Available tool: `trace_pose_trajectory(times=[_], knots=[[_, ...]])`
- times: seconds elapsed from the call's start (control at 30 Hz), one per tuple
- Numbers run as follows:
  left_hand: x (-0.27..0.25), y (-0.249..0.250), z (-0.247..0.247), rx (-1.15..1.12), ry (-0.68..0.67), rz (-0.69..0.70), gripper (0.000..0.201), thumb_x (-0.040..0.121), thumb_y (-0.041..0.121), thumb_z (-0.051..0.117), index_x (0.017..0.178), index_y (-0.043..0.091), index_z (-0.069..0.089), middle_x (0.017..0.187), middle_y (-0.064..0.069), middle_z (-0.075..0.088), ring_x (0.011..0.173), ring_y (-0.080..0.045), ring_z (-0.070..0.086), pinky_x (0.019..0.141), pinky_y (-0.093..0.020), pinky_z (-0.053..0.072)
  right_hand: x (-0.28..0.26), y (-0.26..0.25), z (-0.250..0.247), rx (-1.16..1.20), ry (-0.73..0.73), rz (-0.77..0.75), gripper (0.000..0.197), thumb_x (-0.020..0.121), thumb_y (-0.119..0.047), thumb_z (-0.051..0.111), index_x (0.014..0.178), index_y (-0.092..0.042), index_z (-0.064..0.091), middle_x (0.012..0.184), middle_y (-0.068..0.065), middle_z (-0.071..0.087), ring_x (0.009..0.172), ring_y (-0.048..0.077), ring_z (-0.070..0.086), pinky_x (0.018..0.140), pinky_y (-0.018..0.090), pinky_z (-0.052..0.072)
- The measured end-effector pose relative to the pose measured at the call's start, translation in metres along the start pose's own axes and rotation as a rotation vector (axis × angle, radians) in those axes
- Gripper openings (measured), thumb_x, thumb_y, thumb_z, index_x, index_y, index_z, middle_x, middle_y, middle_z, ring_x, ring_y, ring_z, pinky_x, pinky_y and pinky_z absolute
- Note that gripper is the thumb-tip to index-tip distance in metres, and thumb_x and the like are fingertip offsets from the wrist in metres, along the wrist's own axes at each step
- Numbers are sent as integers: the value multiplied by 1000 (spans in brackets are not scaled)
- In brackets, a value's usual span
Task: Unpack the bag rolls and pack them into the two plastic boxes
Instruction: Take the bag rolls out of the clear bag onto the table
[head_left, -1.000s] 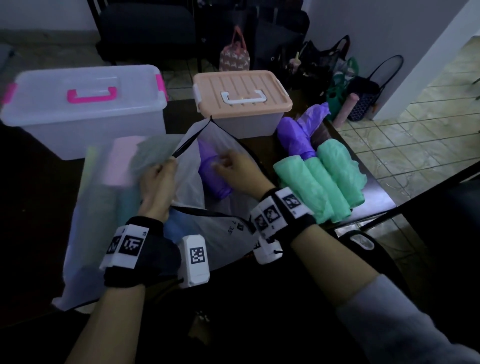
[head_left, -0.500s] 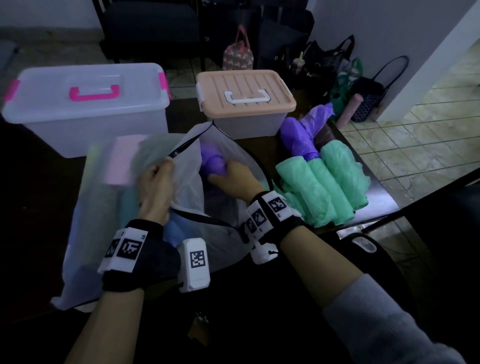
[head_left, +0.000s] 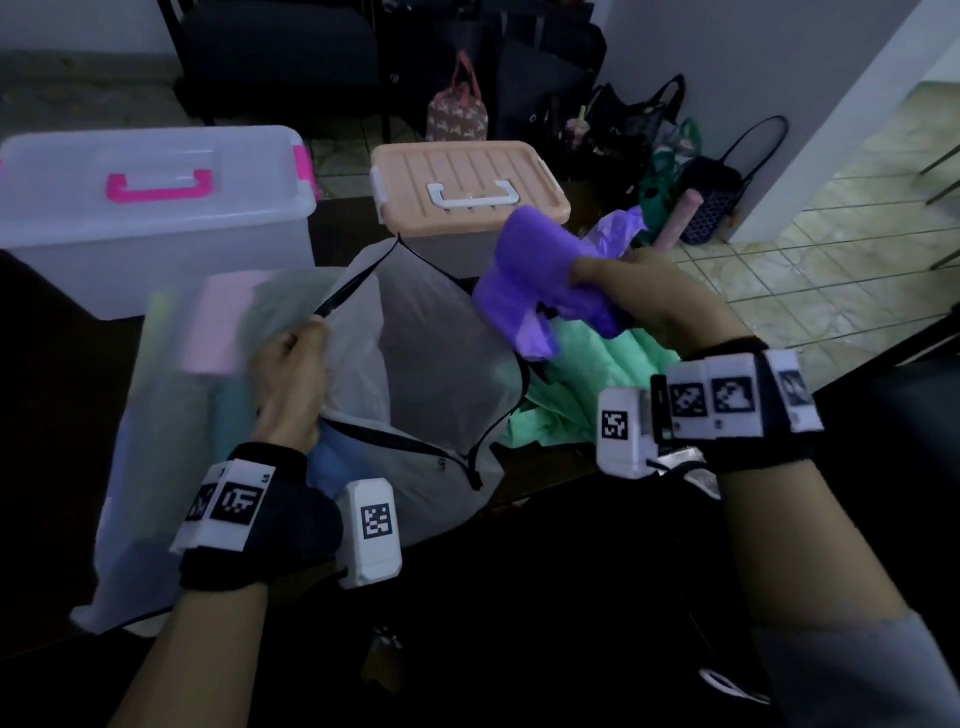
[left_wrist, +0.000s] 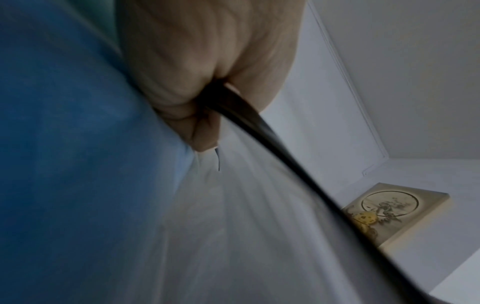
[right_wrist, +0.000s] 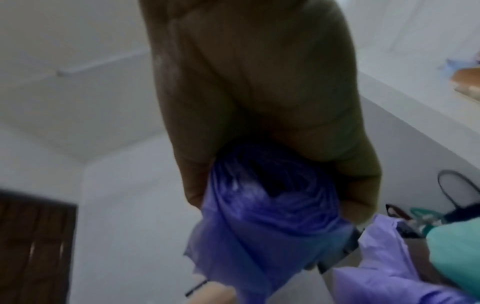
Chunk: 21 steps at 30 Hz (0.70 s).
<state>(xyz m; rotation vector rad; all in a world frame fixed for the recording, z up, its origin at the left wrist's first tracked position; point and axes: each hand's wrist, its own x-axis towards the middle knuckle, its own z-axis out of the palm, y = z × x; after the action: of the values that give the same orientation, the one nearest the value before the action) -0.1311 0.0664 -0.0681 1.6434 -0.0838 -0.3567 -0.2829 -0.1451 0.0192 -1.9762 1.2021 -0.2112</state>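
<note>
A translucent white zip bag (head_left: 436, 374) lies open on the dark table, with pink, green and blue rolls showing through its left side. My left hand (head_left: 291, 374) pinches its black zip edge (left_wrist: 249, 131) and holds the mouth open. My right hand (head_left: 644, 296) grips a purple bag roll (head_left: 540, 270) in the air, right of the bag and above the green rolls (head_left: 587, 384). The same purple roll (right_wrist: 262, 207) fills the right wrist view. A clear box with pink handle (head_left: 150, 208) and a box with a peach lid (head_left: 467, 182) stand behind, both shut.
Another purple roll (head_left: 621, 231) lies behind my right hand near the table's right edge. Several bags (head_left: 670, 150) and a dark chair (head_left: 275, 52) stand on the tiled floor beyond the table. A wall corner (head_left: 831, 135) rises at the right.
My right hand has pulled the purple roll out of the zip bag and carried it up and to the right. The left hand keeps its hold on the bag's edge.
</note>
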Motion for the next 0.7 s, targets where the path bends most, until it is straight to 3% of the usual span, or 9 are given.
trace_pose_trajectory(times=[0.07,0.1,0.17,0.23,0.37,0.5,0.7], knots=[[-1,2,0,9,2,1,28,93,23,50,65,25,48,67,5,46,61,-9,41,59,-24,35,11,-2,5,-146,43,2,32,82,-36,61,94,-7,58,87,11,55,75,24,51,54,27,34],[-2,3,1,12,6,-2,27,93,23,49,66,25,49,68,4,47,61,-9,41,59,-24,35,16,-4,10,-219,46,-1,35,86,-34,58,105,-5,57,94,13,53,84,25,50,58,27,35],[-3,4,1,18,14,-1,26,93,23,49,67,25,51,70,5,49,62,-9,43,60,-24,37,28,-5,22,-303,36,-7,43,90,-30,54,120,0,51,114,19,53,106,31,51,78,31,40],[-4,4,1,32,7,3,26,93,24,48,67,24,50,69,3,48,61,-9,41,59,-25,35,40,-6,34,-377,45,-28,44,90,-30,52,125,-3,46,131,20,48,120,36,47,94,38,38],[-4,3,1,56,1,0,28,95,24,47,67,23,47,65,2,42,57,-9,37,55,-24,34,55,-1,49,-484,65,-35,45,92,-30,50,131,-9,43,137,17,42,123,41,43,100,45,36],[-4,4,0,71,-6,6,28,95,24,46,66,22,46,66,0,42,57,-10,36,53,-23,32,63,14,63,-509,142,102,55,92,-38,50,134,-4,42,138,19,42,127,36,36,102,41,33],[-2,3,1,49,-32,1,28,95,21,47,67,21,47,64,2,41,56,-9,36,53,-22,33,66,18,67,-423,207,70,50,91,-28,50,132,-3,36,137,22,41,129,36,31,105,45,29]])
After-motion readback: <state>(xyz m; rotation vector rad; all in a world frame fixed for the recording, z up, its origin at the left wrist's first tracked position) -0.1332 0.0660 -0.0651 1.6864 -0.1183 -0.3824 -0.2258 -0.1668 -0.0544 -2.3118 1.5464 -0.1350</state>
